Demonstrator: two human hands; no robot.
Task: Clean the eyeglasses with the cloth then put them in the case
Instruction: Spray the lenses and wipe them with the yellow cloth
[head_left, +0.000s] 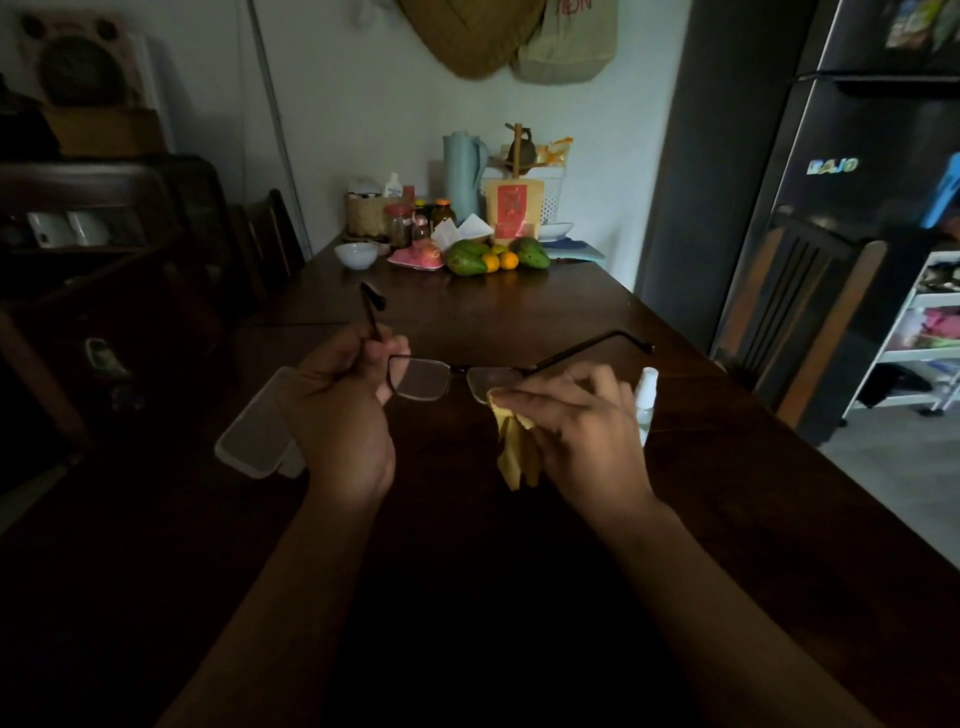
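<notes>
Dark-framed eyeglasses (422, 378) hover above the dark wooden table (519, 312), both arms unfolded. My left hand (340, 410) grips the frame's left corner by the hinge. My right hand (576, 421) pinches a yellow cloth (514, 452) against the right lens, and the cloth's loose end hangs below my fingers. An open translucent case (254, 439) lies on the table, partly hidden behind my left hand.
A small white spray bottle (647, 395) stands just right of my right hand. Fruit (493, 257), a white bowl (355, 255), jars and a blue jug (462, 171) crowd the table's far end. Wooden chairs flank the table; a dark fridge (831, 182) stands at the right.
</notes>
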